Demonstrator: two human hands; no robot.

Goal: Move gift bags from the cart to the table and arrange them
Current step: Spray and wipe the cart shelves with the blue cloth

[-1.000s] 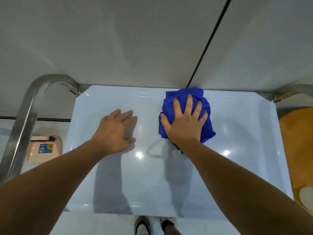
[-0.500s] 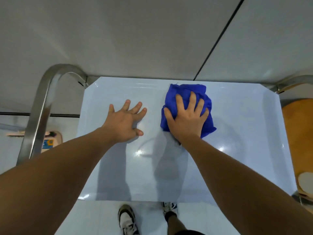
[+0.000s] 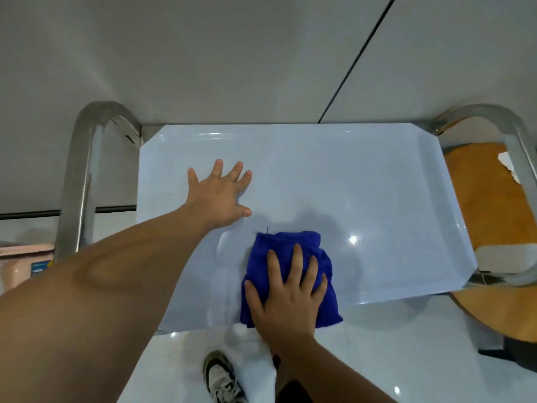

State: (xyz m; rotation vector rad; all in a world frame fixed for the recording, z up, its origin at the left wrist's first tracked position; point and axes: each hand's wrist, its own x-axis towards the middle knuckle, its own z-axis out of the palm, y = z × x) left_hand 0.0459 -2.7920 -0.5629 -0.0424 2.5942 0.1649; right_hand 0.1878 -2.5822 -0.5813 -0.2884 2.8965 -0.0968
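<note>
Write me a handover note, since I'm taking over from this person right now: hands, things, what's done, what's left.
Left hand: open, fingers spread, resting flat on the cart's pale top shelf.
Right hand: open, pressing a blue cloth flat on the shelf at its near edge.
Gift bags: none in view, neither on the shelf nor elsewhere in the head view.
A round wooden table shows to the right, beyond the cart's steel handle.
Done: cannot tell whether any bags were moved.
Left: finish wiping, then find the bags and arrange them on the table.

Two hands – one cloth, one cart.
</note>
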